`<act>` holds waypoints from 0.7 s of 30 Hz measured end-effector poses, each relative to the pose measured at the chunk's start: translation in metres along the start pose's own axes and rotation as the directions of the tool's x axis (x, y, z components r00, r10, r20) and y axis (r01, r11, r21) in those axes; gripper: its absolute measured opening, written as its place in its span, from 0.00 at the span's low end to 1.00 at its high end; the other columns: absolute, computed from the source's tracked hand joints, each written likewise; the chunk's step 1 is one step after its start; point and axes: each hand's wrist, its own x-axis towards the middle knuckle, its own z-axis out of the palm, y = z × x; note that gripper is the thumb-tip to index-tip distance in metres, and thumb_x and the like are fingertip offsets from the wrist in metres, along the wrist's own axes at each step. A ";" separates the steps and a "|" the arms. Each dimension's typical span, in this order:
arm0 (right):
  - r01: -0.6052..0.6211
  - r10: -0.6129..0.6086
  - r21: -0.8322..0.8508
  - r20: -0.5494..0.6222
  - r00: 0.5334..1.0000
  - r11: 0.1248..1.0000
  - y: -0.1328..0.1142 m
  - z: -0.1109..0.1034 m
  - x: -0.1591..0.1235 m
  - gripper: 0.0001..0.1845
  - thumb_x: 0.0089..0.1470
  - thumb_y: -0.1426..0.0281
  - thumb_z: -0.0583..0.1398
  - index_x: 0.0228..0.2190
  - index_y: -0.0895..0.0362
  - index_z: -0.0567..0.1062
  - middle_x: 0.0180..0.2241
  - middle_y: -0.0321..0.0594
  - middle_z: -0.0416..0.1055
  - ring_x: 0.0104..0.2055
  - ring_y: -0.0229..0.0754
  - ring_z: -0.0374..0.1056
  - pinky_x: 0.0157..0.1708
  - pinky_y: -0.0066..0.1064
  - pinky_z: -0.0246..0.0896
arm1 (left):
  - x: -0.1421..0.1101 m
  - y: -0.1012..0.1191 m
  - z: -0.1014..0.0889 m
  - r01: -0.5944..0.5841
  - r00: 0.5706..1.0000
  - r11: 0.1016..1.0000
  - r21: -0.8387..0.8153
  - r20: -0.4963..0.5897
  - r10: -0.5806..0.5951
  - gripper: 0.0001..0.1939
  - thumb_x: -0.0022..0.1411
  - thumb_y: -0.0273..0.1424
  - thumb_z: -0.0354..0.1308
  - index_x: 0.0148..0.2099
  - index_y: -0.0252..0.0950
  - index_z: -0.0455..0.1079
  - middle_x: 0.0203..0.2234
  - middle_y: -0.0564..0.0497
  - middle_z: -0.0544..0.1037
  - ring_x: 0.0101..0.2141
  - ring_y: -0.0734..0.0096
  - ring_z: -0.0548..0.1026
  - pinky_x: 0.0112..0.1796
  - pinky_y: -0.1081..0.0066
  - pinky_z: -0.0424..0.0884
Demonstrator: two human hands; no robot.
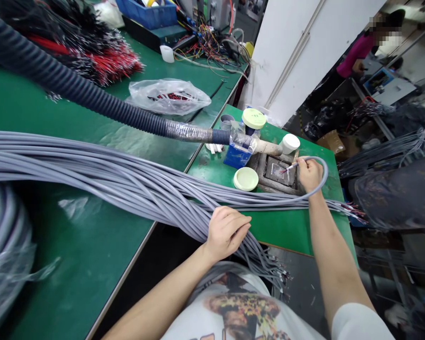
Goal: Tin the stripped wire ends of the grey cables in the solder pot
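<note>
My right hand pinches one grey cable near its end, and the cable loops back behind the hand. Its stripped, reddish wire tips point left, over the dark surface of a crusted square solder pot; whether they touch it I cannot tell. My left hand lies against the large bundle of grey cables, fingers curled together and thumb pressed in. What those fingers hold, if anything, is hidden. Splayed wire ends of other cables stick out past my right forearm.
A ribbed black hose crosses to a nozzle beside the pot. Around it stand a pale green dish, a blue box, a yellow-lidded jar and a white cup. A person is at the back right.
</note>
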 end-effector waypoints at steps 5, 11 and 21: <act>-0.008 0.008 -0.006 0.023 1.000 1.000 -0.002 0.006 0.001 0.15 0.56 0.66 0.54 0.25 0.57 0.77 0.27 0.41 0.78 0.34 0.44 0.72 0.38 0.33 0.65 | 0.000 -0.001 0.000 -0.007 1.000 1.000 0.006 0.003 0.007 0.11 0.58 0.25 0.59 0.44 0.39 0.71 0.30 0.51 0.81 0.34 0.69 0.75 0.41 0.64 0.66; 0.000 0.000 0.047 -0.001 1.000 0.999 -0.024 -0.013 -0.005 0.14 0.57 0.66 0.54 0.26 0.57 0.77 0.28 0.42 0.77 0.35 0.45 0.73 0.40 0.35 0.65 | -0.001 -0.001 0.002 -0.001 1.000 1.000 0.001 -0.007 0.001 0.11 0.58 0.24 0.59 0.44 0.39 0.71 0.31 0.51 0.81 0.34 0.68 0.74 0.40 0.64 0.66; 0.163 -0.126 0.462 -0.109 0.986 0.872 -0.100 -0.078 -0.127 0.11 0.57 0.65 0.56 0.40 0.46 0.77 0.36 0.43 0.77 0.39 0.54 0.73 0.39 0.52 0.67 | 0.011 0.023 0.013 0.291 0.948 0.872 -0.394 -0.004 -0.319 0.07 0.61 0.30 0.58 0.40 0.37 0.76 0.28 0.48 0.80 0.32 0.67 0.74 0.37 0.64 0.68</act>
